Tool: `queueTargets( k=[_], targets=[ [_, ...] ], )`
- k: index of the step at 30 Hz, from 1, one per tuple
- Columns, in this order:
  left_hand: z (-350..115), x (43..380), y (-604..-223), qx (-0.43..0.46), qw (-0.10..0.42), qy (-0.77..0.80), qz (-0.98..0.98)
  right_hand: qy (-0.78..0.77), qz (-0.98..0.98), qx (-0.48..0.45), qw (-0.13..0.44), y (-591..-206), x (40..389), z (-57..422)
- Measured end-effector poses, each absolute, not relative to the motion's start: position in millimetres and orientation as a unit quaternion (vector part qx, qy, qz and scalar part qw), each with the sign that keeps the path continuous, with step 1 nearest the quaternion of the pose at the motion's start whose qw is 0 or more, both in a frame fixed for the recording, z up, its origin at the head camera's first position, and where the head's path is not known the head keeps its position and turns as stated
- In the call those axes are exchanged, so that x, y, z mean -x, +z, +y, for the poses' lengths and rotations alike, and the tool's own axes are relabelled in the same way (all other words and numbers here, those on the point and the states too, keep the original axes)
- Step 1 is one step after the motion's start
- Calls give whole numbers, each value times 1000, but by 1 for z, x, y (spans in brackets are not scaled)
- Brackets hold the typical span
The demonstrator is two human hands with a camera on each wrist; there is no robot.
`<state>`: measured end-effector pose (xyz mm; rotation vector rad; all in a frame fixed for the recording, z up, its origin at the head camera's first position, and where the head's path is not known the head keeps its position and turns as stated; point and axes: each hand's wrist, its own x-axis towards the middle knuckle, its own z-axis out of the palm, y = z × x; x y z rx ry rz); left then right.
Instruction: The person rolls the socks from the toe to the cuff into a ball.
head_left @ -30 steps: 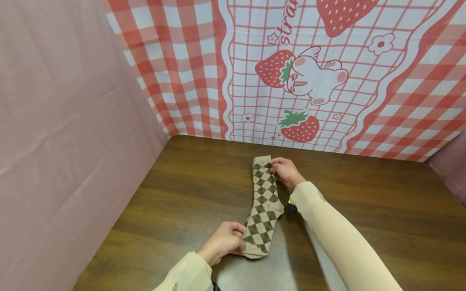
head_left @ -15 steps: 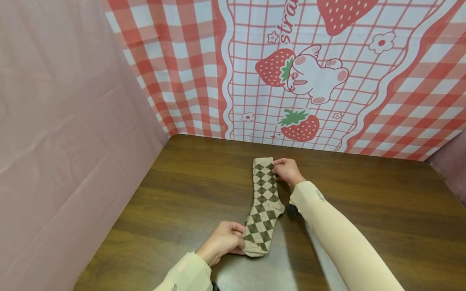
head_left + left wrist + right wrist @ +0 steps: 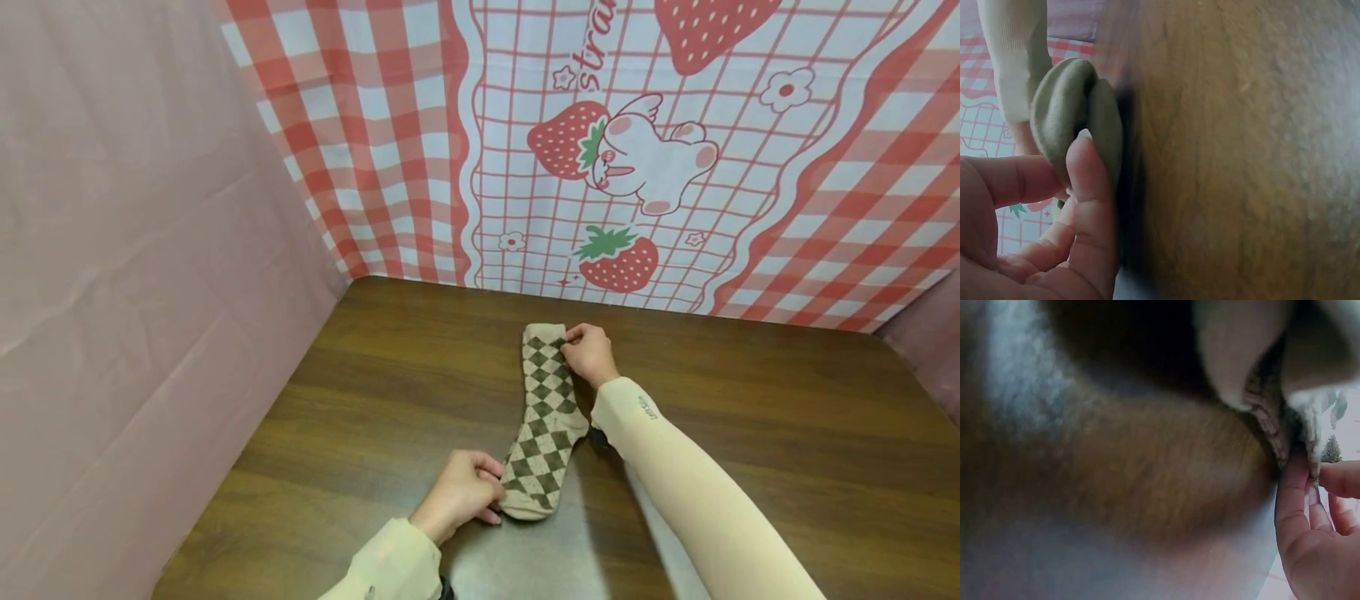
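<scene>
On the wooden table (image 3: 360,408), both hands (image 3: 459,490) (image 3: 591,355) pinch a sock (image 3: 547,396), whose parted layers (image 3: 1060,115) only wrist views show.

Left grip (image 3: 459,490) pinches; right grip (image 3: 591,354) pinches farther forward.

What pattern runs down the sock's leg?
Dark olive and beige diamonds; the sock shows best in the head view.

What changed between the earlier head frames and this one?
The toe end of the sock and the left hand shifted slightly forward; the cuff edge beside the right hand edged slightly rightward. No visible release or new grasp: both hands still hold the sock.
</scene>
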<state>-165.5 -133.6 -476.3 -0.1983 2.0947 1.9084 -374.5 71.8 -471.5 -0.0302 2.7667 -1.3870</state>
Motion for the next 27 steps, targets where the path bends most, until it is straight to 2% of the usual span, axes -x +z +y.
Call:
queueTargets(
  k=[16, 27],
  targets=[
    [-132, 167, -480, 74, 143, 670, 724, -411, 912, 5, 1, -475, 375, 65],
    [-131, 169, -482, 33, 94, 607, 788, -413, 911, 24, -12, -475, 361, 72]
  ],
)
